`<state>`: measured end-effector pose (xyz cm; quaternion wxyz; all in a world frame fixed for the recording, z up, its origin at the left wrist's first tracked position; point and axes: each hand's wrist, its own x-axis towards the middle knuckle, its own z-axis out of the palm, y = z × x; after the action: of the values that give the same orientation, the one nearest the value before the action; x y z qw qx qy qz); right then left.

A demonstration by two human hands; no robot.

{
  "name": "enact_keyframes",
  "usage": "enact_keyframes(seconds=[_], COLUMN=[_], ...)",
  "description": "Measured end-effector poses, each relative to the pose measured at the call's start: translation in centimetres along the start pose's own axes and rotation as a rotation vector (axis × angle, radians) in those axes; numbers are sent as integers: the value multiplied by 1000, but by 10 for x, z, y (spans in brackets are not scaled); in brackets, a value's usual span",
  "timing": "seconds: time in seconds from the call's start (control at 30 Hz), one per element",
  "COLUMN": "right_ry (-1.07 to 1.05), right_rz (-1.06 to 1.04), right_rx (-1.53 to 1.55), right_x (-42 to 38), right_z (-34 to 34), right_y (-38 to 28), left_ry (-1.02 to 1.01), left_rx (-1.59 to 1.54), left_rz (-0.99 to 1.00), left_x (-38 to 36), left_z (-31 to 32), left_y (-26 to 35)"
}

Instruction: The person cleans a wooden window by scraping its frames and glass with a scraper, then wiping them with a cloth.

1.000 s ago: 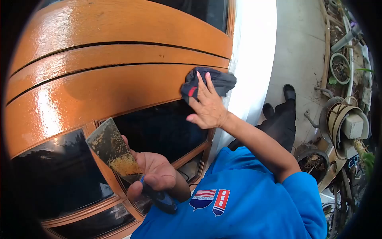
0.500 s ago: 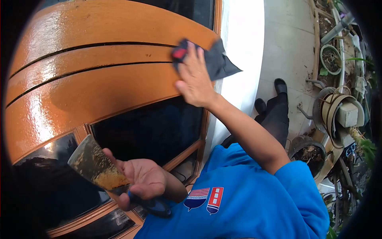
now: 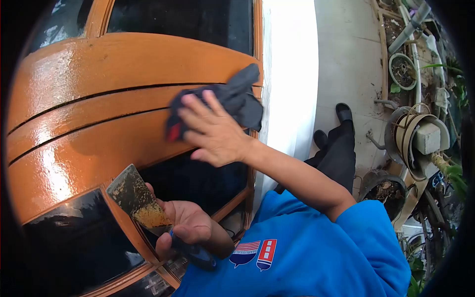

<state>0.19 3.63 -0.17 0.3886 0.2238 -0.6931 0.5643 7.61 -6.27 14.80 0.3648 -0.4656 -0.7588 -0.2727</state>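
My right hand (image 3: 215, 136) lies with its fingers stretched and spread over a dark cloth (image 3: 242, 101), slightly blurred. A red patch shows at the cloth's left edge. The cloth rests against the glossy orange-brown wooden panel (image 3: 74, 119), by its right end. Lower down, my left hand (image 3: 185, 225) is closed around a putty knife (image 3: 138, 198), palm facing up. The knife's wide blade points up and left, with dark stains and a tan-orange residue on it. Its dark blue handle sticks out below the fingers, and the blade is apart from the panel.
Dark glass panes (image 3: 183, 22) sit in wooden frames above and below the panel. A white wall edge (image 3: 289, 74) runs along its right side. Pale floor tiles (image 3: 346, 54) lie beyond, with potted plants (image 3: 403, 72) and stacked round containers (image 3: 413, 138) at the right.
My right hand and the cloth have moved left and down in view, and the cloth has bunched up. The view has shifted, with the panel lower. My left hand keeps hold of the putty knife.
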Motion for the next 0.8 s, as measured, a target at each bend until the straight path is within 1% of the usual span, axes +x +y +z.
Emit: enact_keyframes(seconds=[0.03, 0.07, 0.1, 0.13, 0.17, 0.23, 0.3, 0.37, 0.43, 0.47, 0.5, 0.6, 0.63, 0.7, 0.77, 0.8], right_ry=[-1, 120, 46, 205, 316, 285, 309, 259, 222, 272, 323, 335, 282, 177, 87, 78], right_rz=[119, 248, 442, 493, 516, 581, 404, 236, 14, -97, -204, -349, -300, -214, -38, 45], right_rx=[-43, -92, -81, -83, -75, 113, -27, -73, -91, -40, 11, 7, -36, -121, -96, -102], right_x=[-23, -47, -71, -70, -66, -31, 31, 94, 145, 170, 188, 210, 203, 164, 110, 80], right_z=[3, 11, 17, 16, 16, 4, -6, -16, -19, -16, -14, -15, -16, -24, -28, -25], right_y=[12, 21, 31, 32, 41, 47, 31, -1, -34, -49, -60, -60, -54, -27, -3, 9], left_ry=[-3, -5, -8, -16, -24, -46, -42, -24, -2, 14, 39, 64, 65, 71, 72, 74], left_rx=[-6, -11, -11, -2, 6, 34, 26, 24, 47, 60, 77, 68, 61, 88, 81, 52], left_rz=[-5, -10, -14, -7, 0, 4, 12, 25, 36, 44, 56, 86, 95, 61, 38, 37], left_x=[-2, -5, -8, -7, -6, -5, -5, -3, 0, 0, -1, -2, -2, 1, 0, -1], left_z=[-1, -3, -5, -5, -5, -7, -11, -17, -21, -22, -22, -23, -25, -22, -22, -20], left_y=[-1, -3, -3, -5, -7, -3, -2, -4, -4, -5, -7, -14, -15, -12, -7, -7])
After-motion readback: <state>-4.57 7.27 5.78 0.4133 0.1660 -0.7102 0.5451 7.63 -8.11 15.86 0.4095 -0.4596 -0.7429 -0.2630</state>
